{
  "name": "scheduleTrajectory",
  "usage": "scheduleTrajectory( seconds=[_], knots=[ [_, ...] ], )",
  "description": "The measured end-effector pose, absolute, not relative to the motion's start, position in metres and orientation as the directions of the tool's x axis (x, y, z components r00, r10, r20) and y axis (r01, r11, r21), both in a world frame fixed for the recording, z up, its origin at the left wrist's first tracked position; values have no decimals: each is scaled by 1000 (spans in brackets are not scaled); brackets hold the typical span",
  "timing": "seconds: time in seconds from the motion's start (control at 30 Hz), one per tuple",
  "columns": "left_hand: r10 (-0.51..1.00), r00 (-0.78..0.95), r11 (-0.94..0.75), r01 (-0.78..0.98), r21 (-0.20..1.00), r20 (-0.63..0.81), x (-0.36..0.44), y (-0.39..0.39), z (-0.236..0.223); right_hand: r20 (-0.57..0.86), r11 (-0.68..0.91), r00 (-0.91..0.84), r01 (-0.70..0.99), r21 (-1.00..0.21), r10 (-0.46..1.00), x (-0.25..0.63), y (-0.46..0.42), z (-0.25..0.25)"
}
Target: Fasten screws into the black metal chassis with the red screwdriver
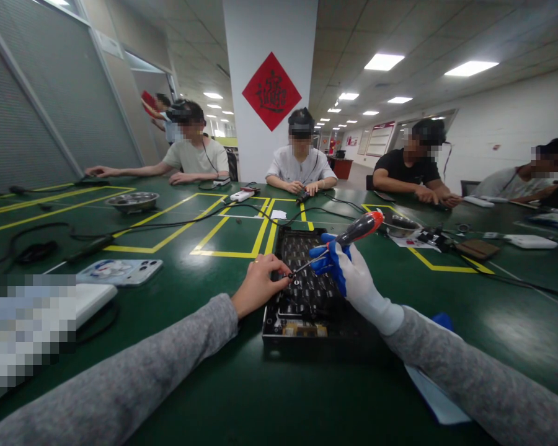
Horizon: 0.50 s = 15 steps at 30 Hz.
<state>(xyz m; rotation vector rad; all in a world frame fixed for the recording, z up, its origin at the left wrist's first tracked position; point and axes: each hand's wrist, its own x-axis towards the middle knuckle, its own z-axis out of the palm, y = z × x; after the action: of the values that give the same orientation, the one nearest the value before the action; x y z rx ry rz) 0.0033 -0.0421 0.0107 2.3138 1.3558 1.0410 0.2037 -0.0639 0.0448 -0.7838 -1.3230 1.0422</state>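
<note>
A black opened device (307, 291) with rows of small parts inside lies on the green table in front of me. My right hand (348, 279), in a white glove with blue fingers, is closed round a screwdriver (353, 234) with a red and black handle; its tip points down-left at the device. My bare left hand (260, 286) rests at the device's left edge, its fingers pinched right at the screwdriver's tip. What the fingers pinch is too small to make out.
A phone (119, 271) lies face down at left, cables (121, 232) run across the table, and a metal bowl (132, 201) stands farther back. Several people sit along the far side. Yellow tape (232, 235) marks rectangles. A blue and white sheet (434, 396) lies under my right forearm.
</note>
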Motion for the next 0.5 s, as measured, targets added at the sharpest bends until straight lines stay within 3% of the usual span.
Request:
scheduleTrajectory(
  seconds=[0.5],
  knots=[
    [841, 314, -526, 669, 526, 441, 4, -44, 12, 507, 517, -118, 81, -852, 854, 202, -75, 53]
  ],
)
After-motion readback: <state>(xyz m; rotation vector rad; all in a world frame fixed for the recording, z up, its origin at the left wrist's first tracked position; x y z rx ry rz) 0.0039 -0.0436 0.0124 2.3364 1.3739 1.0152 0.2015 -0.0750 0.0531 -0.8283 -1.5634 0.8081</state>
